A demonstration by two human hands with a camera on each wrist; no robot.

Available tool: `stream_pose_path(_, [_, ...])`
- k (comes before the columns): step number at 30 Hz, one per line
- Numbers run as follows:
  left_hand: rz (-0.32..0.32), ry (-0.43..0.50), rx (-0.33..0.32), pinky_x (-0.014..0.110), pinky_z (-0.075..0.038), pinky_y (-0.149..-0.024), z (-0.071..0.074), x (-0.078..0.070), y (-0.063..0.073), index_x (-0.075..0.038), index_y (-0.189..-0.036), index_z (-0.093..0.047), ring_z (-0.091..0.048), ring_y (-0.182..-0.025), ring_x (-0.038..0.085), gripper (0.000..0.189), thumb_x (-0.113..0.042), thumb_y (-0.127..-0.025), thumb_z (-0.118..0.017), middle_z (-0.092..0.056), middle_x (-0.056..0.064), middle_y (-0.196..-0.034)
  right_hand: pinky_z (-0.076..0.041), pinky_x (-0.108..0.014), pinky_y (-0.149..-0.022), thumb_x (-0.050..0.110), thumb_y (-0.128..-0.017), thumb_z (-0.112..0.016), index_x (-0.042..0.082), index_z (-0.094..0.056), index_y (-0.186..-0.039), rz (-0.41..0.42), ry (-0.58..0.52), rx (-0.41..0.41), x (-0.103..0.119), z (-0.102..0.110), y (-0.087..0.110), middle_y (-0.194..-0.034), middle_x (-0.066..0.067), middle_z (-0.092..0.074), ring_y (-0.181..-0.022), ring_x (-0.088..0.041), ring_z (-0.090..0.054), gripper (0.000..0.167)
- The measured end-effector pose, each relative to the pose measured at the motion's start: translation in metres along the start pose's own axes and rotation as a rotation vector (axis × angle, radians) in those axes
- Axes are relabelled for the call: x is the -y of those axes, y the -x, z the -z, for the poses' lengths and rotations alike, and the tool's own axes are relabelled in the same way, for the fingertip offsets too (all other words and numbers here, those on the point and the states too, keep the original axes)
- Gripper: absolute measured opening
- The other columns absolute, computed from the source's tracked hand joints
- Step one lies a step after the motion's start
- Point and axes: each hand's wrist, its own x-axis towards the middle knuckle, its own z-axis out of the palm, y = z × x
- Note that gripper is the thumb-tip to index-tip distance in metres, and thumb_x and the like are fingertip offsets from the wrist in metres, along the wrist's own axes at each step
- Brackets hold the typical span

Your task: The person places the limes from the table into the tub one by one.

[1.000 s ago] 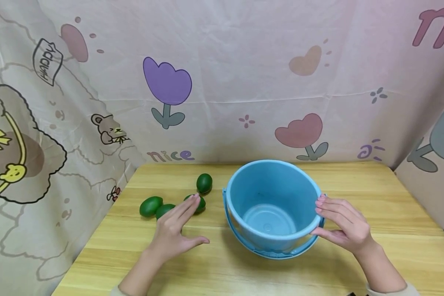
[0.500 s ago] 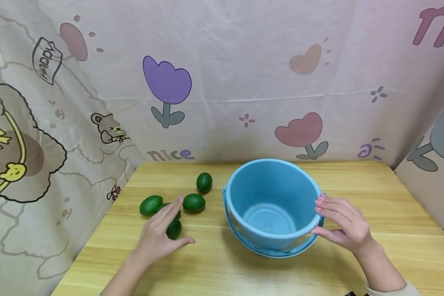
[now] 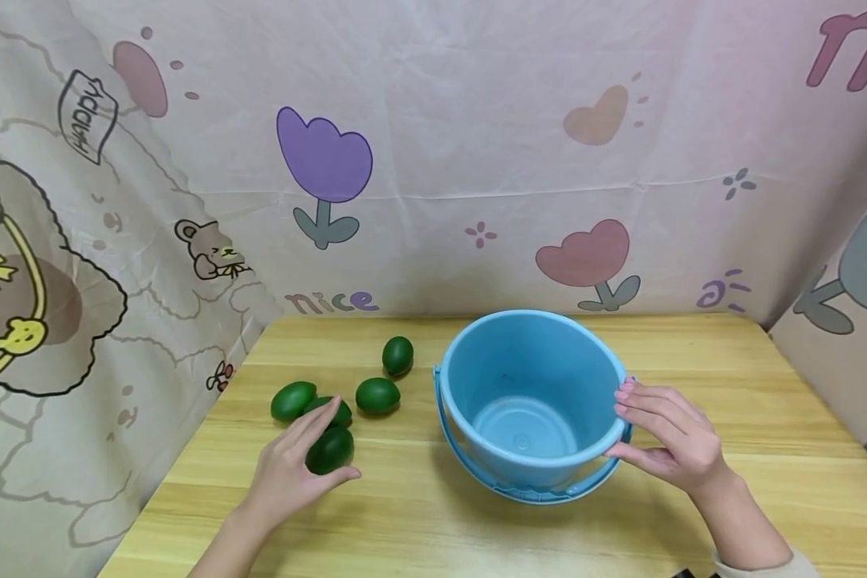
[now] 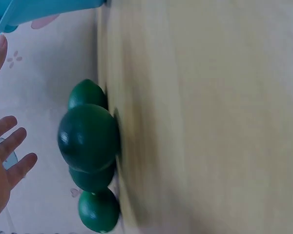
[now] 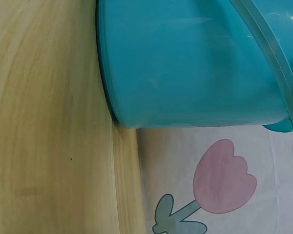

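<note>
Several green limes lie on the left of the table. My left hand (image 3: 286, 474) is beside the nearest lime (image 3: 330, 449), thumb and fingers spread apart with nothing held. In the left wrist view, the left hand's fingers (image 4: 12, 146) stand apart from the cluster, whose closest lime (image 4: 89, 138) hides part of the others. A light blue bucket (image 3: 523, 474) stands upright at the table's middle, its inside bare and its handle hanging down at the front. My right hand (image 3: 668, 437) holds the bucket's right rim, fingertips over the edge and thumb at the near side.
Behind the near lime are another lime (image 3: 294, 401) at the left, one lime (image 3: 378, 396) toward the bucket, and a lime (image 3: 398, 356) farther back. The wooden table (image 3: 751, 385) ends at a printed cloth backdrop (image 3: 441, 144), which also hangs along the left and right sides.
My left hand has moved left and toward me, away from over the limes, uncovering the nearest one. The right hand and the bucket have stayed put.
</note>
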Motion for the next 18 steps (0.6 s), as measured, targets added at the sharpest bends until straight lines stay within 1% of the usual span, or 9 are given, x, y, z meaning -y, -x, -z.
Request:
stream_pose_path(1, [0.026,0.005,0.017,0.045,-0.055,-0.072,0.000,0.001,0.002,-0.014,-0.140,-0.048,-0.061,-0.108,0.031,0.095,-0.055,-0.061,-0.081,-0.061,0.011,-0.125,-0.052,-0.029,-0.088,0.031,-0.077,-0.077,-0.011,-0.066,-0.069,0.001,-0.001,-0.002,0.000,0.000,0.000,-0.072,-0.022,-0.067,-0.079,-0.028,-0.068,0.044])
stream_pose_path(5, [0.172,0.045,0.088,0.052,-0.053,-0.068,0.001,0.004,0.008,-0.021,-0.142,-0.045,-0.061,-0.105,0.040,0.093,-0.042,-0.061,-0.086,-0.060,0.014,-0.126,-0.052,-0.029,-0.088,0.031,-0.077,-0.077,-0.011,-0.065,-0.069,0.002,-0.004,-0.008,0.000,-0.001,-0.001,-0.072,-0.022,-0.067,-0.079,-0.028,-0.068,0.044])
stream_pose_path(8, [0.262,0.069,0.131,0.057,-0.051,-0.070,0.001,0.005,0.011,-0.022,-0.142,-0.046,-0.059,-0.105,0.044,0.090,-0.038,-0.063,-0.086,-0.058,0.017,-0.127,-0.052,-0.028,-0.088,0.031,-0.077,-0.077,-0.011,-0.066,-0.069,0.000,-0.005,-0.008,0.000,-0.001,-0.002,-0.072,-0.022,-0.067,-0.079,-0.028,-0.068,0.044])
stream_pose_path(10, [0.295,0.072,0.154,0.059,-0.050,-0.071,0.001,0.006,0.013,-0.019,-0.140,-0.047,-0.059,-0.106,0.045,0.088,-0.039,-0.064,-0.085,-0.057,0.018,-0.128,-0.052,-0.029,-0.088,0.031,-0.077,-0.077,-0.011,-0.066,-0.069,0.000,-0.006,-0.010,0.000,-0.001,-0.001,-0.072,-0.022,-0.067,-0.079,-0.028,-0.068,0.044])
stream_pose_path(13, [0.324,0.064,0.182,0.061,-0.049,-0.073,-0.001,0.008,0.014,-0.015,-0.138,-0.049,-0.058,-0.107,0.045,0.086,-0.041,-0.065,-0.084,-0.058,0.018,-0.127,-0.052,-0.029,-0.088,0.031,-0.077,-0.077,-0.011,-0.066,-0.069,0.001,-0.012,-0.012,0.000,-0.001,-0.001,-0.072,-0.022,-0.067,-0.079,-0.028,-0.068,0.044])
stream_pose_path(18, [0.384,0.063,0.238,0.062,-0.048,-0.077,-0.003,0.012,0.017,-0.013,-0.137,-0.051,-0.057,-0.110,0.043,0.082,-0.042,-0.067,-0.083,-0.057,0.018,-0.126,-0.052,-0.029,-0.088,0.031,-0.076,-0.077,-0.011,-0.066,-0.069,0.000,-0.015,-0.014,0.000,-0.001,-0.001,-0.072,-0.022,-0.067,-0.080,-0.028,-0.068,0.044])
